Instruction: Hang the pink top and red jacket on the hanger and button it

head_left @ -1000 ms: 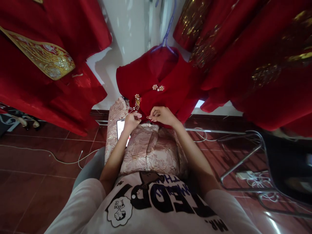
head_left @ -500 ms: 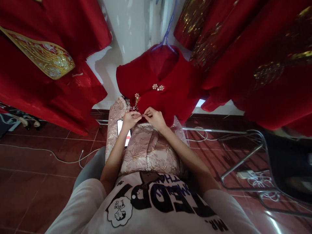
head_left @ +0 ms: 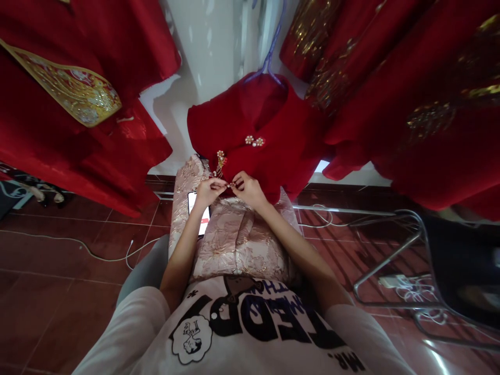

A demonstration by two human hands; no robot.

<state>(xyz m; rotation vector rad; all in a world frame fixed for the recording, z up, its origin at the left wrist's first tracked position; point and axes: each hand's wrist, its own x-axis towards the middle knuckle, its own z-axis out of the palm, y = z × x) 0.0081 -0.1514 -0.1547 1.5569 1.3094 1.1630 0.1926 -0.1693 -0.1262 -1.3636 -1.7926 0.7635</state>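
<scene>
A red top [head_left: 281, 140] hangs on a purple hanger [head_left: 269, 61] in front of me, its lower part reaching my lap. On its front are a pearl flower clasp [head_left: 254, 140] and, lower left, a gold tasselled ornament [head_left: 221, 159]. My left hand [head_left: 210, 191] and my right hand [head_left: 250, 189] meet at the top's lower edge, fingertips pinched together. Between them shows a small beaded clasp [head_left: 232, 185], partly covered by the fingers. Pink brocade fabric [head_left: 222, 245] lies over my lap, under my forearms.
A lit phone [head_left: 204, 223] rests on the brocade beside my left wrist. Red garments with gold decoration [head_left: 86, 96] hang on the left, and more red garments [head_left: 375, 109] on the right. A black chair with a metal frame [head_left: 453, 260] stands right. White cables [head_left: 105, 259] cross the tiled floor.
More of the beaded clasp shows between my fingertips, as the right fingers have shifted slightly. Both hands otherwise keep their place.
</scene>
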